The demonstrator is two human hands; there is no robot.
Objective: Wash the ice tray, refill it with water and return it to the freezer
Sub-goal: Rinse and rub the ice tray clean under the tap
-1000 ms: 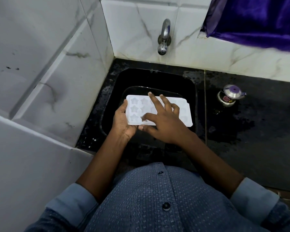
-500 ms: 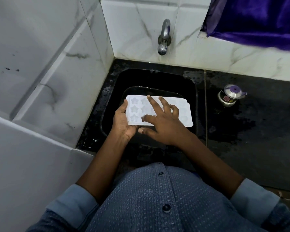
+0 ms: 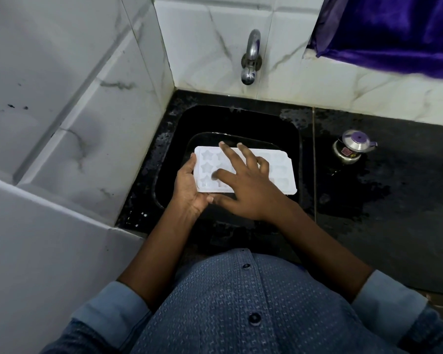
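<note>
Holds the white ice tray (image 3: 281,172) level over the middle of the black sink (image 3: 241,118), star-shaped cells facing up. Grips its left end with the left hand (image 3: 188,187): thumb along the left rim, fingers curled underneath and out of sight. Lays the right hand (image 3: 251,192) flat on top, fingers (image 3: 230,154) straight and spread apart across the cells, one fingertip on a cell near the left end, thumb beside the tray's near edge. Right end of the tray uncovered.

Above the sink's far edge, on the marbled tile wall, a steel tap (image 3: 251,60). On the dark counter (image 3: 394,213), right of the sink and toward its back edge, a small steel pot (image 3: 353,149) with a purple-knobbed lid. At the counter's far right corner, a purple cloth (image 3: 394,29).
</note>
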